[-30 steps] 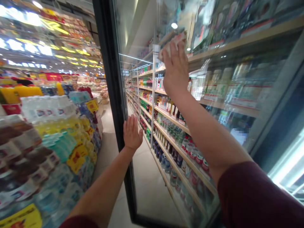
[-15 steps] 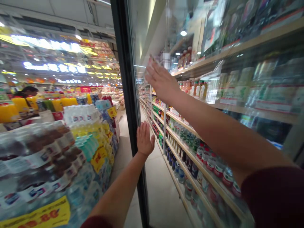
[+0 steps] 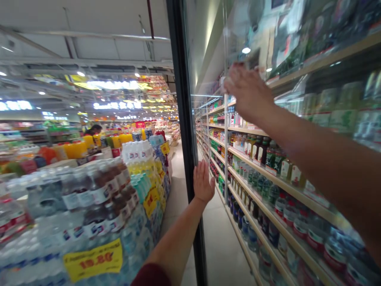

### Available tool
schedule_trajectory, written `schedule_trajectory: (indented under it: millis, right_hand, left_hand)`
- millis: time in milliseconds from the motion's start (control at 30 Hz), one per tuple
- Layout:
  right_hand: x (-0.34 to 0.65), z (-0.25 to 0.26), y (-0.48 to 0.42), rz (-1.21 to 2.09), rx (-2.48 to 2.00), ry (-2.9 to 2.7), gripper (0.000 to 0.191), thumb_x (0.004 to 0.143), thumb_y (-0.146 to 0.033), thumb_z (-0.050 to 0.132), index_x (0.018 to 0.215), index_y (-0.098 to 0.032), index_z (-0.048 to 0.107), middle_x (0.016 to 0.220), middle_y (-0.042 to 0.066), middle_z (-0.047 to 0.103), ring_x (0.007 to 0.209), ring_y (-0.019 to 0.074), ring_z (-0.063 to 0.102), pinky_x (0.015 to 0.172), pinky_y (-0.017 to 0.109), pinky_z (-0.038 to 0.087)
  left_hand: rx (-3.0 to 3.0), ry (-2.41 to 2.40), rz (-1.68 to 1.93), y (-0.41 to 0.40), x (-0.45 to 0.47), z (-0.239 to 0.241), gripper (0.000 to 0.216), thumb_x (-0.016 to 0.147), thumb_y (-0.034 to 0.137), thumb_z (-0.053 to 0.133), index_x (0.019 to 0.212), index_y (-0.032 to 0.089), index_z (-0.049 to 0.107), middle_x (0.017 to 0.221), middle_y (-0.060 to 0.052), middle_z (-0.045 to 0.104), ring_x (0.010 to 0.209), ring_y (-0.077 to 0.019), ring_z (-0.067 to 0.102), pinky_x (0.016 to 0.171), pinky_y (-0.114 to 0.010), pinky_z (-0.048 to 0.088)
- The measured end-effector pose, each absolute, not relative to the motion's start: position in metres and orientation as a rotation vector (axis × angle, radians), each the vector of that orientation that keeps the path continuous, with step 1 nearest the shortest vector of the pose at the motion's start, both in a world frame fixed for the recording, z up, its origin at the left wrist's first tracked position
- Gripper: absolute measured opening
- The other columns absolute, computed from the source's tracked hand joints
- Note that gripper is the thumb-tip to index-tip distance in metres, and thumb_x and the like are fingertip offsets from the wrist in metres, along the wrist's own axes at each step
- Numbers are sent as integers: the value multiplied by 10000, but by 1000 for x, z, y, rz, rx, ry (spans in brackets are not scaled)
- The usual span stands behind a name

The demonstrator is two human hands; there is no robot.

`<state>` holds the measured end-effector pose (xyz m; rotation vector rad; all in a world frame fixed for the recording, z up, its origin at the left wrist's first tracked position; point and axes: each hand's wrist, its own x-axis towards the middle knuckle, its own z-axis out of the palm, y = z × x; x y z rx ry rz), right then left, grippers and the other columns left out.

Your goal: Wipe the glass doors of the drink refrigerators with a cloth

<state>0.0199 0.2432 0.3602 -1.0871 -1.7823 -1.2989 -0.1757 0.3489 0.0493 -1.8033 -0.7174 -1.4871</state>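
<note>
Standing in stacks at the far left, packs of bottles [image 3: 98, 190] crowd the foreground, too many and too blurred to count. Three yellow signs show clearly on them: one large sign [image 3: 93, 260] in front, a smaller sign [image 3: 151, 201] behind it to the right, and a third sign [image 3: 164, 148] farther back. Beyond the stacks is one person [image 3: 94, 129], small in view. A strip of pale floor [image 3: 177, 180] runs between the stacks and one dark door frame [image 3: 183, 99], slightly tilted. The glass [image 3: 205, 47] begins just right of this frame and extends behind both hands.

One dark red sleeve [image 3: 151, 275] and a bare forearm lead up to the left hand [image 3: 204, 182]. It lies flat at the frame's edge and the glass, four fingers pointing up and side by side, thumb apart, pinching nothing.

Higher and farther right, the right hand [image 3: 251, 93] is at the glass, with one pale patch [image 3: 229, 81] at its blurred fingertips; I cannot tell whether it grips anything.

In the glass appear one upright post [image 3: 226, 151], at least four shelves [image 3: 293, 186] and at least five red-labelled bottles [image 3: 315, 234].
</note>
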Motion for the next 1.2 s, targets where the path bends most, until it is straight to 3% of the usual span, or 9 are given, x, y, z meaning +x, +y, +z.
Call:
schedule_trajectory:
  millis: [167,333,467,600,700,800,967,1100,1200]
  right_hand:
    - [35,358,232,-1275,-1103,-1508,530,1031,-265,255,1422,15,478,1615,213,304,1538,359,162,1209,597,207]
    - [28,329,231,-1264,-1022,-2009,446,956,-127,401,1361,-115,588,1545,112,473,1478,297,364,1217,529,307]
    - [60,329,212,-1244,-1136,-1554,493,946,-169,463,1435,-137,516,1631,113,328,1526,376,232,1227,625,240]
    - [53,275,205,-1288,-1110,-1613,570,927,-104,438,1496,-140,435,1623,121,345,1549,337,182,1257,592,231]
    - [43,232,202,-1380,-1067,-2074,535,928,-84,417,1447,-177,505,1560,73,463,1499,243,338,1237,475,338]
    - [61,220,188,-1399,-1253,-1764,561,922,-85,419,1465,-211,483,1598,69,405,1516,265,299,1229,529,325]
    - [84,179,160,-1361,-1354,-1317,695,921,-79,373,1592,-214,251,1668,102,235,1569,309,101,1224,620,270]
    - [84,133,150,-1330,-1294,-1942,759,899,-32,378,1581,-344,266,1611,10,381,1517,191,306,1246,454,316]
    - [98,134,142,-1365,-1313,-1583,700,931,-73,370,1581,-317,278,1631,47,336,1537,239,257,1229,540,318]
  left_hand:
    - [-1780,-720,-1484,347,-175,49,641,1024,329,313,1596,90,151,1602,-188,333,1549,-225,189,1271,-432,202]
    - [-1796,-731,-1482,344,-177,49,651,1022,325,320,1601,99,130,1606,-189,321,1547,-234,196,1269,-452,214]
    - [-1783,-756,-1456,344,-177,47,658,1021,343,323,1596,79,140,1597,-201,331,1547,-238,189,1268,-456,219]
    - [-1809,-738,-1473,343,-177,48,663,1017,342,344,1592,73,153,1594,-205,332,1550,-231,173,1271,-452,205]
    - [-1838,-707,-1520,343,-178,48,663,1010,331,376,1587,68,182,1599,-211,315,1553,-233,157,1278,-451,167]
    - [-1898,-721,-1558,344,-180,48,659,1003,344,388,1575,58,230,1602,-214,300,1552,-252,155,1282,-468,141]
    - [-1949,-728,-1596,340,-184,47,664,1001,382,400,1567,61,264,1600,-209,307,1552,-257,150,1284,-469,127]
    - [-1948,-727,-1606,334,-186,48,662,1000,381,406,1567,67,268,1599,-209,310,1550,-263,163,1279,-474,144]
    - [-1904,-721,-1612,331,-187,50,656,1000,361,409,1572,77,258,1593,-204,327,1545,-266,191,1271,-476,170]
